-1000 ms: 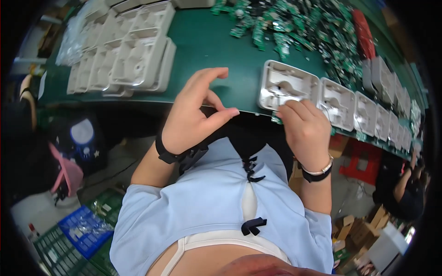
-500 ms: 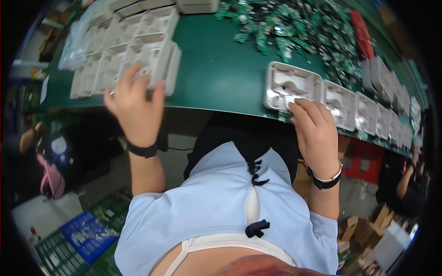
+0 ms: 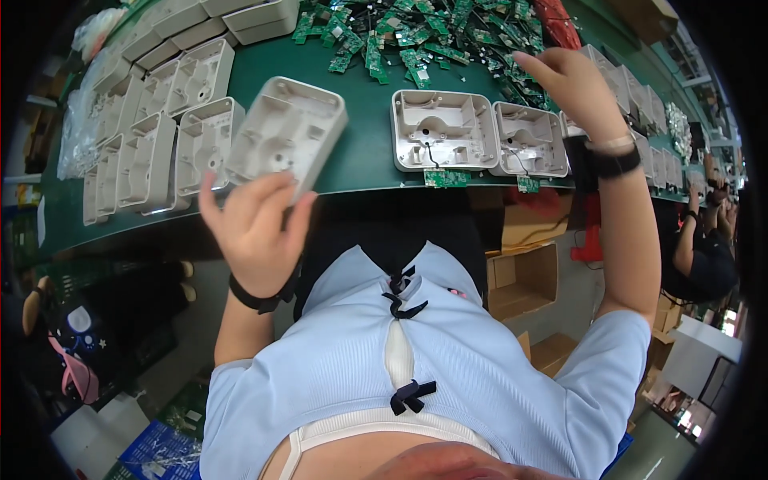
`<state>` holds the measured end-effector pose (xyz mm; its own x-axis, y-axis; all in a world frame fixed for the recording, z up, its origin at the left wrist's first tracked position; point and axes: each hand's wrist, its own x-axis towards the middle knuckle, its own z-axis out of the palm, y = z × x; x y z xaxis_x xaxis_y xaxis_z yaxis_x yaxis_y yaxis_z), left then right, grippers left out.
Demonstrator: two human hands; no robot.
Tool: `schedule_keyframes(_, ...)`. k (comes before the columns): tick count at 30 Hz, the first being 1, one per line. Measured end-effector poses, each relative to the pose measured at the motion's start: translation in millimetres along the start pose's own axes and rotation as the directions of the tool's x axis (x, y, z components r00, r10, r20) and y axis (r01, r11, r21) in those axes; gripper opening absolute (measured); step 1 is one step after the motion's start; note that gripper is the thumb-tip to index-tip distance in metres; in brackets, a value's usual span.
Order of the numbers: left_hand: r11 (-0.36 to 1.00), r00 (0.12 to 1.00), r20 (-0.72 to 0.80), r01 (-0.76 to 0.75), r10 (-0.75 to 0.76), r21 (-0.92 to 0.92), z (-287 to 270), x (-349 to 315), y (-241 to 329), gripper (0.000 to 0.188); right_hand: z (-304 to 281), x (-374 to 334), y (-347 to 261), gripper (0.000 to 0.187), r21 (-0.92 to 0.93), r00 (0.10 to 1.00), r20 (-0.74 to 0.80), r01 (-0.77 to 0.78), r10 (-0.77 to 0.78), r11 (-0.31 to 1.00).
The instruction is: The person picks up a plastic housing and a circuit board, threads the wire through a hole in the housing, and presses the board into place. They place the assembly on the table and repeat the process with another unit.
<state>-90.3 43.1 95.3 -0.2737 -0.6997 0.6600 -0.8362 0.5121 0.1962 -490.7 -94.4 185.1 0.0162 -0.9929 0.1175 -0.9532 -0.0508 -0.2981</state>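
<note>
My left hand (image 3: 258,236) grips the near end of a pale grey plastic housing shell (image 3: 292,132). The shell is tilted, its ribbed inside facing up, beside the rows of similar shells at the left. Stretched forward on the right, my right hand (image 3: 578,86) hovers at the edge of a heap of green circuit boards (image 3: 416,40). Its thumb stands apart; some fingertips are hidden, and I see nothing held. Between my hands, an open shell (image 3: 444,132) lies at the table edge, with a wired circuit board (image 3: 446,178) hanging over its front.
More shells (image 3: 144,160) stand in rows and stacks on the left of the green table (image 3: 364,152). Another shell (image 3: 530,140) begins a row running right. A red bag (image 3: 558,24) lies behind the boards. A cardboard box (image 3: 524,280) is below the table; other people sit at both sides.
My left hand has taken a shell from the left group and tilted it up. My right hand has left the right-hand row and reached forward to the boards. The view has shifted.
</note>
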Motion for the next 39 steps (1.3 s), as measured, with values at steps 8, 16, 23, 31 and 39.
schedule_keyframes(8, 0.996, 0.999, 0.033, -0.022, 0.025, -0.088, 21, -6, 7, 0.022, 9, 64, 37, 0.043, 0.203, 0.922, 0.375, -0.186, 0.099, 0.961)
schedule_keyframes(16, 0.980, 0.996, 0.083, 0.031, -0.015, -0.195, 33, -21, -11, 0.029, -8, 97, 72, 0.027, 0.664, 0.724, 0.564, -0.683, -0.398, -0.302)
schedule_keyframes(23, 0.960, 0.976, 0.063, 0.215, -0.207, -0.176, 26, -17, -3, 0.088, -25, 90, 67, 0.024, 0.602, 0.842, 0.338, -0.537, -0.420, -0.592)
schedule_keyframes(31, 0.888, 0.925, 0.140, 0.380, -0.354, -0.261, 29, -13, -7, 0.118, 14, -8, -54, 0.023, 0.828, 0.948, -0.024, -0.159, -0.317, -0.538)
schedule_keyframes(39, 0.925, 0.963, 0.017, 0.262, -0.268, -0.275, 21, -19, -5, 0.119, 103, -100, -161, 0.008, 0.988, 0.990, -0.011, 0.033, -0.139, 0.151)
